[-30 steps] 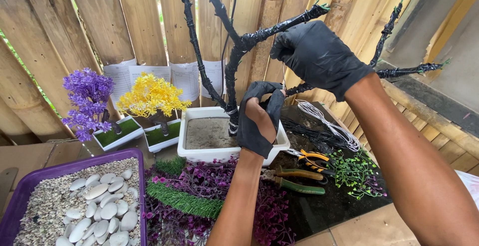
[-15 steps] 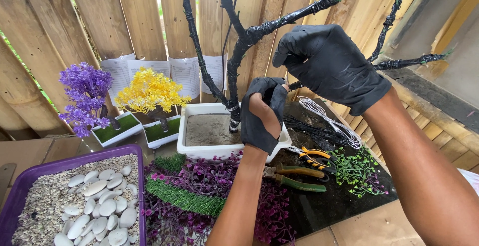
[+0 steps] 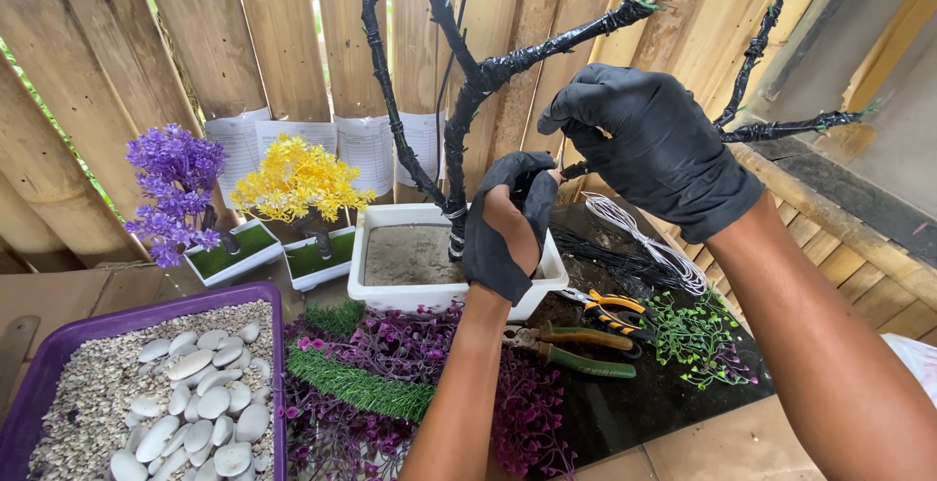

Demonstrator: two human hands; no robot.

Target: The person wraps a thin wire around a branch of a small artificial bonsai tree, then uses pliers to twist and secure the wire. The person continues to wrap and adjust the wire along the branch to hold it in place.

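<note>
Head view: the gloved left hand (image 3: 509,227) grips the black-wrapped wire tree (image 3: 459,140) above its white pot (image 3: 390,298). The right hand (image 3: 656,144) has its fingers curled closed around a branch (image 3: 781,132).

Both hands wear thin black gloves of a matte, rubbery material that fits closely and creases at the knuckles. The left hand (image 3: 508,227) shows its glove only in part: the black material covers the fingers and the outer edge, while an open patch leaves the back of the hand uncovered, and the cuff ends at the wrist. The right hand (image 3: 654,144) is gloved all over, its cuff ending in a slightly wrinkled edge just past the wrist. Both forearms are bare below the cuffs, with no sleeves, watch or jewellery in view.
</note>
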